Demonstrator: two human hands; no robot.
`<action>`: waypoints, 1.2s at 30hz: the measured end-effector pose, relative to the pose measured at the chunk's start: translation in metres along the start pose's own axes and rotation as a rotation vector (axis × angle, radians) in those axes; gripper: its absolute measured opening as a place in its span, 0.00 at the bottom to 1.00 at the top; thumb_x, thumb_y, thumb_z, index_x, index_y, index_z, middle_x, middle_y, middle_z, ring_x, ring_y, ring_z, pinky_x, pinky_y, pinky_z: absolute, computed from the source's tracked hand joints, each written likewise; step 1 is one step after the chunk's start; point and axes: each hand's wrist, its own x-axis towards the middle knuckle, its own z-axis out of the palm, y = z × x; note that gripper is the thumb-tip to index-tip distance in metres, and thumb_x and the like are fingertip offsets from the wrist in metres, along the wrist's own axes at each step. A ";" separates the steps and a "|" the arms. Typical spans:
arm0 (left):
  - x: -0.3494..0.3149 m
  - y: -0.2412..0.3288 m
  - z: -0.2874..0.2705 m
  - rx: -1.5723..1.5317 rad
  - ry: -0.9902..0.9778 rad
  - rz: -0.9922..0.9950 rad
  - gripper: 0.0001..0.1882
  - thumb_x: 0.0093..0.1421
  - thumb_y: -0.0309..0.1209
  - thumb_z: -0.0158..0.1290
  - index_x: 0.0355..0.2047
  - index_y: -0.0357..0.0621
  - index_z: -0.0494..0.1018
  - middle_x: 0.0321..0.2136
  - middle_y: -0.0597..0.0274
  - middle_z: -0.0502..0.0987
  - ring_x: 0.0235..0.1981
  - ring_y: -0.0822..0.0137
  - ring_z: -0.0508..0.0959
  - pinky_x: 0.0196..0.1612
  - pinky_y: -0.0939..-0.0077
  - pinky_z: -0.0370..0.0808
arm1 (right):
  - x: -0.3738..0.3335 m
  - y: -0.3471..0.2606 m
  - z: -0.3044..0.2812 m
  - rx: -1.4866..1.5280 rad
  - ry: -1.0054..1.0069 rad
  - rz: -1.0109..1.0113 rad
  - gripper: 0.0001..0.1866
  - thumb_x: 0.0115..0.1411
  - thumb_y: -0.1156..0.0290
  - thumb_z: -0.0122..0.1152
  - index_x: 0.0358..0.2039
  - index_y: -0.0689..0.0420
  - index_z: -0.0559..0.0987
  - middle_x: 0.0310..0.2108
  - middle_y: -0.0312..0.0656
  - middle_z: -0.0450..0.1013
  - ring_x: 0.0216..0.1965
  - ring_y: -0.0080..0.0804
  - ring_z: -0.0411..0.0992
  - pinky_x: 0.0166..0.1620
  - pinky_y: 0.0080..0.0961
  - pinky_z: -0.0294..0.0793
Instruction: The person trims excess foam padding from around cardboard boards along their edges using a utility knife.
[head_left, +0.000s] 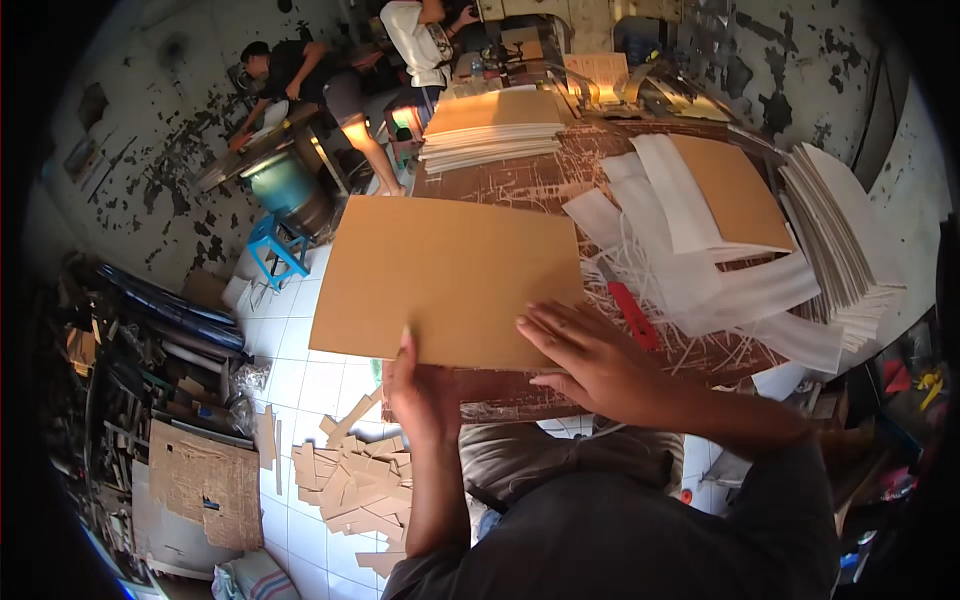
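A flat tan cardboard sheet (440, 270) is held tilted over the near left part of the work table (500, 185). My left hand (422, 398) grips its near edge, thumb on top and the other fingers hidden underneath. My right hand (590, 355) lies across the sheet's near right corner with fingers stretched out over the surface. Its thumb sits apart, by the near edge. Just beyond that hand rests a red-handled cutter knife (633, 315) on the table, among thin white foam strips (690, 350).
White foam sheets (690, 285) with another cardboard piece (735, 190) lie at the right, beside a tall leaning stack (825, 240). A cardboard stack (492, 135) stands at the far side. Cardboard offcuts (355, 475) litter the floor. Two people work beyond a blue stool (277, 250).
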 end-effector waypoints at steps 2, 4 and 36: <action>-0.004 0.016 -0.025 0.014 -0.010 -0.012 0.21 0.73 0.35 0.49 0.61 0.37 0.68 0.57 0.54 0.76 0.58 0.60 0.77 0.58 0.61 0.76 | -0.008 -0.003 -0.013 0.027 0.092 0.050 0.31 0.65 0.63 0.64 0.65 0.61 0.68 0.64 0.56 0.68 0.66 0.52 0.66 0.66 0.49 0.66; -0.007 0.032 -0.042 0.123 0.021 0.041 0.26 0.73 0.43 0.49 0.61 0.36 0.67 0.57 0.54 0.75 0.57 0.60 0.77 0.58 0.63 0.75 | -0.013 0.000 -0.017 0.067 0.174 0.105 0.32 0.65 0.61 0.66 0.65 0.62 0.69 0.63 0.56 0.68 0.66 0.53 0.66 0.65 0.48 0.66; 0.102 0.040 -0.115 1.405 0.079 -0.179 0.26 0.69 0.48 0.55 0.38 0.29 0.77 0.24 0.56 0.81 0.22 0.73 0.76 0.26 0.75 0.72 | -0.028 0.016 0.070 1.196 -0.354 0.753 0.16 0.73 0.66 0.55 0.54 0.63 0.71 0.32 0.43 0.79 0.24 0.22 0.77 0.26 0.20 0.76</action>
